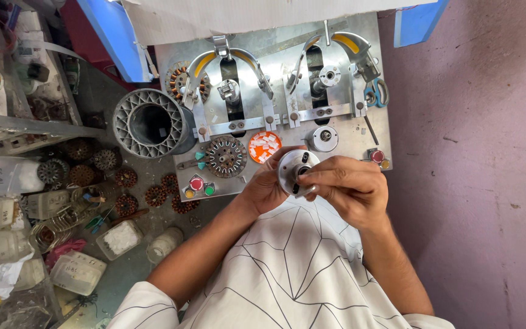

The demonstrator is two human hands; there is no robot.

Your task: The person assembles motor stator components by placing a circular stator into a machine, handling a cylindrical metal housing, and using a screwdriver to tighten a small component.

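Both hands: left hand (267,190), right hand (343,186) gripping round metal part (293,169) over steel jig plate (360,137); pink wall (488,152) right.

Both hands at round metal housing (295,171): left hand (265,190) cradles, right hand (347,187) fingertips on face.

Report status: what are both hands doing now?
Left hand and right hand both gripping round silver metal disc. Orange round dish just beyond. Nothing blocking.
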